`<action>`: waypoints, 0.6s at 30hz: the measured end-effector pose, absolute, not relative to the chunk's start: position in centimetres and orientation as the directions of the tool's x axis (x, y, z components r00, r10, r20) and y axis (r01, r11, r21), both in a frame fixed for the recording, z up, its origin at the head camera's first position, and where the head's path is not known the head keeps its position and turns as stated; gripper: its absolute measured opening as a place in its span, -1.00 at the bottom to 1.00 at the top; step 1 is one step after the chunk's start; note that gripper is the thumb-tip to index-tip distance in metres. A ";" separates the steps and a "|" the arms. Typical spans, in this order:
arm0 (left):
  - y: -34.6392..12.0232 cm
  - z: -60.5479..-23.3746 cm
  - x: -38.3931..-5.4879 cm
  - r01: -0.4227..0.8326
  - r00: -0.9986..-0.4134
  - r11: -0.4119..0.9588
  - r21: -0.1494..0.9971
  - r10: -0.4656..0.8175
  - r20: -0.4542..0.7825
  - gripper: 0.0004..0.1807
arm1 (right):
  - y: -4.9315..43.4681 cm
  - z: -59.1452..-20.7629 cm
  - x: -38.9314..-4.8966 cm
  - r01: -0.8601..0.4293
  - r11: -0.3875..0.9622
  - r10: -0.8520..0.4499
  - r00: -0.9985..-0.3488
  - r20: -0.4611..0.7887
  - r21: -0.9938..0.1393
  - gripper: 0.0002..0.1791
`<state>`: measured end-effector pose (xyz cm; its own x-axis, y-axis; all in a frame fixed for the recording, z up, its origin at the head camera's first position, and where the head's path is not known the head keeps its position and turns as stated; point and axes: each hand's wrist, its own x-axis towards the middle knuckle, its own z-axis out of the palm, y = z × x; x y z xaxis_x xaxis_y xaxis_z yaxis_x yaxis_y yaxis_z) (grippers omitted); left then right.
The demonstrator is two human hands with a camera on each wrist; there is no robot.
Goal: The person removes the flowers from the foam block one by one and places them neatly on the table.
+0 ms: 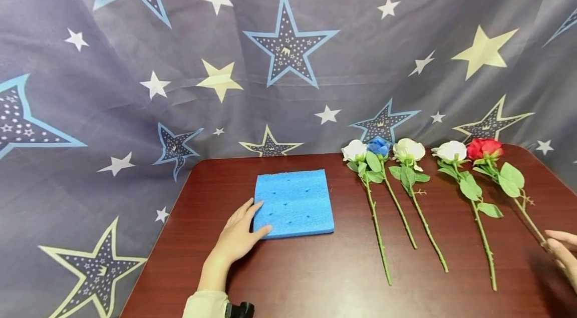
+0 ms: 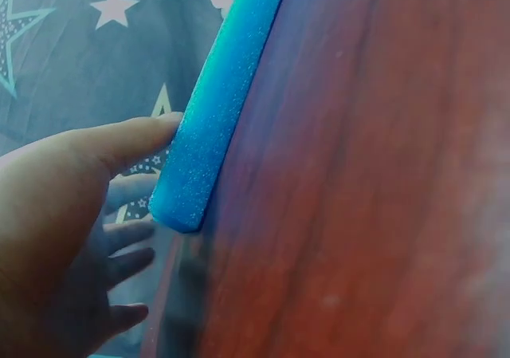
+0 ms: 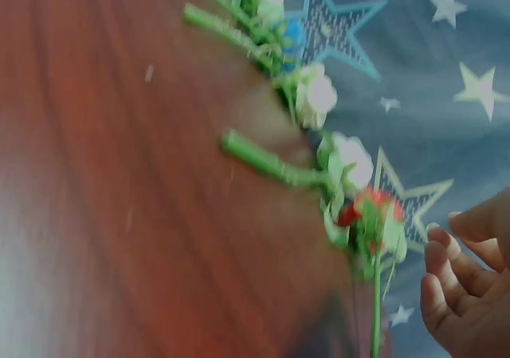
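A blue foam block [image 1: 295, 203] with several small holes in its top lies on the table. My left hand [image 1: 241, 230] touches its left side with fingers spread; in the left wrist view the thumb [image 2: 147, 139] rests against the block's edge [image 2: 211, 127]. At the far right, my right hand [image 1: 565, 253] is by the lower end of the red rose [image 1: 486, 150] stem. In the right wrist view, the loosely bent fingers [image 3: 458, 282] appear beside the green stem [image 3: 376, 310], not around it. The head view's right edge cuts off part of this hand.
Left of the red rose lie a white rose [image 1: 452, 151], a cream rose [image 1: 408, 150], a blue rose [image 1: 379, 146] and another white rose [image 1: 354, 150], stems toward me. A star-patterned curtain [image 1: 315, 112] hangs behind the brown table [image 1: 315, 278].
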<state>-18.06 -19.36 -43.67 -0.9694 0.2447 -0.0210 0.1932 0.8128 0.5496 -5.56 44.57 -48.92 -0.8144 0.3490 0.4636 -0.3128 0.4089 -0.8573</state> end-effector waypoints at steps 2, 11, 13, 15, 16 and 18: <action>-19.3 -43.5 -17.9 0.202 -0.974 0.821 0.534 0.228 0.019 -0.21 | 42.1 -46.5 -5.4 -0.281 0.422 0.372 -0.813 0.447 -0.862 -0.37; -18.8 -41.8 -16.9 0.135 -0.984 0.848 0.512 0.054 0.170 -0.39 | 35.8 -41.1 -6.7 -0.299 0.339 0.464 -0.771 0.435 -0.892 -0.59; -18.6 -41.4 -16.6 0.104 -0.984 0.846 0.524 0.011 0.177 -0.42 | 35.1 -40.3 -7.1 -0.253 0.379 0.456 -0.786 0.418 -0.890 -0.63; -18.4 -41.0 -16.3 0.092 -0.982 0.840 0.535 -0.011 0.186 -0.45 | 34.3 -39.5 -7.3 -0.195 0.437 0.449 -0.798 0.401 -0.878 -0.69; -18.3 -40.9 -16.2 0.092 -0.981 0.838 0.538 -0.017 0.193 -0.46 | 33.9 -39.1 -7.5 -0.166 0.468 0.445 -0.804 0.394 -0.868 -0.70; -18.0 -40.6 -16.1 0.095 -0.977 0.836 0.541 -0.026 0.212 -0.48 | 33.1 -38.4 -7.9 -0.155 0.470 0.438 -0.813 0.382 -0.869 -0.75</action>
